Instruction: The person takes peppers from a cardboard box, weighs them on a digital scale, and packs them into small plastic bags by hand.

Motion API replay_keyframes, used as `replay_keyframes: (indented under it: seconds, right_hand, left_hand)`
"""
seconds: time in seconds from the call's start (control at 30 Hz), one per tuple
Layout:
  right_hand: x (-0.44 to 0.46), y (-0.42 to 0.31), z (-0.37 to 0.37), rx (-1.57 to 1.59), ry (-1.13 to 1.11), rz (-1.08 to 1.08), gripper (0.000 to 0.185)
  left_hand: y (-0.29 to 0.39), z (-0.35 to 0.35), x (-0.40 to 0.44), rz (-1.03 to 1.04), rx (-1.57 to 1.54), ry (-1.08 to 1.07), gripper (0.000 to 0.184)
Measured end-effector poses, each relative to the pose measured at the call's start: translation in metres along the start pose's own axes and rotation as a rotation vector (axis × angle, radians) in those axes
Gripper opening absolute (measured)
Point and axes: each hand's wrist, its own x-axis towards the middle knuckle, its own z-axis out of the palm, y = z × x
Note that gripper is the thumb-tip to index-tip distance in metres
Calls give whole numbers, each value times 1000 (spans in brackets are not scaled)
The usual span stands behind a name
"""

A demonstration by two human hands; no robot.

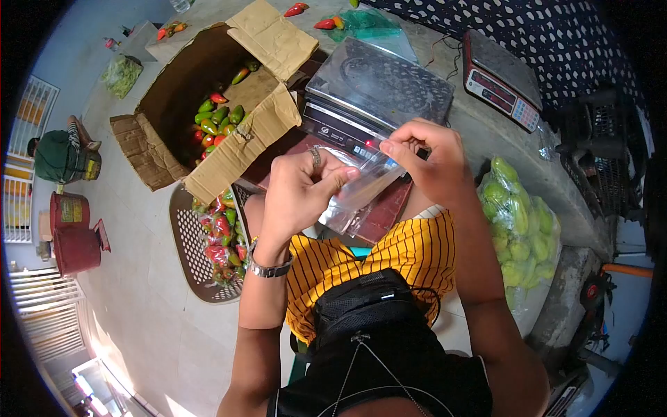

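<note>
Between my two hands a clear plastic bag is stretched over my lap, in front of a digital scale with a metal plate. My left hand pinches one side of the bag between thumb and fingers. The other side is gripped by my right hand, close to the scale's keypad. To the left, an open cardboard box holds red and green peppers. Below it, bagged peppers lie in a brown plastic basket.
A second scale stands at the back right. Bags of green vegetables lie at the right. Loose peppers and a green plastic bag are at the back. Far left are a red bin and another person.
</note>
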Motion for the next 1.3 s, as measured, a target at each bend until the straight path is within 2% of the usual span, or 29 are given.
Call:
replay_keyframes:
  seconds: [0.03,0.13,0.23,0.33,0.47,0.53,0.6,0.63,0.7,0.77,0.8,1.0,1.13,1.23,1.3]
  right_hand:
    - [0,0,0,-1,-3,9,11]
    - [2,4,4,33,18,-13,16]
    - [3,6,6,33,36,-54,18]
    - [4,9,9,39,61,-68,18]
    - [5,12,6,37,31,17,18]
    - [8,7,16,41,186,-147,18]
    - [10,8,31,141,236,-225,18]
    - [10,14,41,238,209,-219,18]
    - [10,22,39,396,-9,-83,17]
    - [12,27,22,507,-395,171,16]
    - [10,26,24,494,-303,230,12]
    - [7,26,34,354,-86,64,9]
    - [5,26,35,331,-36,42,9]
    - [4,26,37,277,0,31,11]
    - [4,34,43,249,40,-14,18]
  left_hand:
    - [3,-6,-1,-60,96,-50,31]
    - [-10,-6,1,-31,-50,-74,26]
    - [-9,9,1,41,-272,48,29]
    - [8,-13,-2,-160,19,-117,24]
    - [-8,-13,0,-129,-78,-120,17]
    - [-12,-11,1,-48,-208,-122,14]
    - [-10,-10,0,-21,-174,-171,14]
    - [-8,-10,0,-8,-157,-196,13]
    - [-4,-8,-1,0,-128,-188,12]
    - [-1,-11,1,-28,-99,-178,12]
    - [-1,-14,1,-67,-89,-171,12]
    - [-19,-14,1,-122,-192,-154,14]
    - [-21,-10,0,-132,-322,-162,15]
    - [-25,-10,1,-137,-142,-131,15]
    - [-26,-5,-1,-140,-171,-102,16]
